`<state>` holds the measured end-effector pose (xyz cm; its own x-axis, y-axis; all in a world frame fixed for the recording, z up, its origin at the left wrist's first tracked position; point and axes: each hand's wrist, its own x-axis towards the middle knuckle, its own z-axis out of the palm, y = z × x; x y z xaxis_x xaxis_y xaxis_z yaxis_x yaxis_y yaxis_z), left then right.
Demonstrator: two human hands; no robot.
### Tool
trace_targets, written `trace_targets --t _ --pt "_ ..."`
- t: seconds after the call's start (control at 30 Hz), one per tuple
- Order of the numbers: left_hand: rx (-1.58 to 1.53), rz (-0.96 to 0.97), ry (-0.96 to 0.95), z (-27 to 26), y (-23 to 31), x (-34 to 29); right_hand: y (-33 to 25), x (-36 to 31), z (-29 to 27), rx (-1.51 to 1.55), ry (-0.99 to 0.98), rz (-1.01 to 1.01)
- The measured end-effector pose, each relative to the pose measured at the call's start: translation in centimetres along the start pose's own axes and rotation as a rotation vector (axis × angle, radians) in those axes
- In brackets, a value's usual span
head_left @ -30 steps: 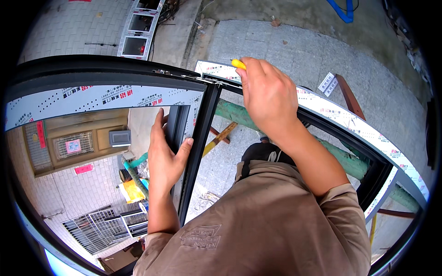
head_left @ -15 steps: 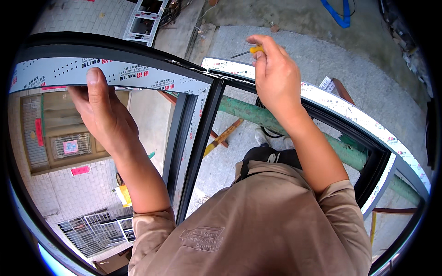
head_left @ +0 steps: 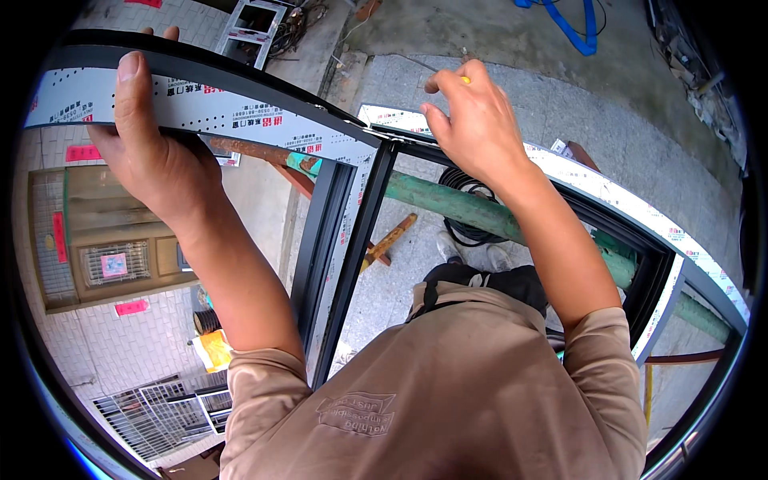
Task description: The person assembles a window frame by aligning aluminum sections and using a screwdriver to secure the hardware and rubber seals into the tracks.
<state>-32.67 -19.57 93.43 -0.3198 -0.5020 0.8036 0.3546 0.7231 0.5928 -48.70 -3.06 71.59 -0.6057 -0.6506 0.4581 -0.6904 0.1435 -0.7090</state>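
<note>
My left hand [head_left: 164,156] is wrapped round the curved rail of a dark window sash [head_left: 264,116], its thumb on the printed protective film and two fingertips showing over the far edge. The sash stands swung out from a larger dark window frame [head_left: 640,206], also covered with white printed film; the two meet near the middle. Over the frame, just right of that corner, my right hand [head_left: 486,128] is closed on a screwdriver [head_left: 466,80] with a yellow handle. Its thin shaft points up and left; most of the handle is hidden by the fingers.
A green pipe [head_left: 456,202] runs beneath the frame, with a coiled black hose [head_left: 472,232] near my feet. Blue strapping [head_left: 572,28] lies on the concrete at the far right. Window frames [head_left: 254,28] stand by a tiled wall [head_left: 104,352] and at far left.
My left hand has moved up and left with the sash, its fingers now over the far edge. My right hand has shifted slightly right, turning the screwdriver so less handle shows.
</note>
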Motion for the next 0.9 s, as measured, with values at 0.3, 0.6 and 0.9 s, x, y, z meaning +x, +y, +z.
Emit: trace_targets --t 0.3,0.6,0.9 --pt "0.202 0.0 0.002 0.2 -0.3 0.1 -0.3 0.4 -0.9 -0.218 -0.398 0.03" --pt "0.301 0.002 0.02 0.5 -0.4 0.0 -0.3 1.6 -0.9 -0.231 -0.585 0.198" --pt "0.274 -0.022 0.06 -0.1 -1.2 0.5 0.3 1.4 -0.7 -0.199 -0.566 0.141"
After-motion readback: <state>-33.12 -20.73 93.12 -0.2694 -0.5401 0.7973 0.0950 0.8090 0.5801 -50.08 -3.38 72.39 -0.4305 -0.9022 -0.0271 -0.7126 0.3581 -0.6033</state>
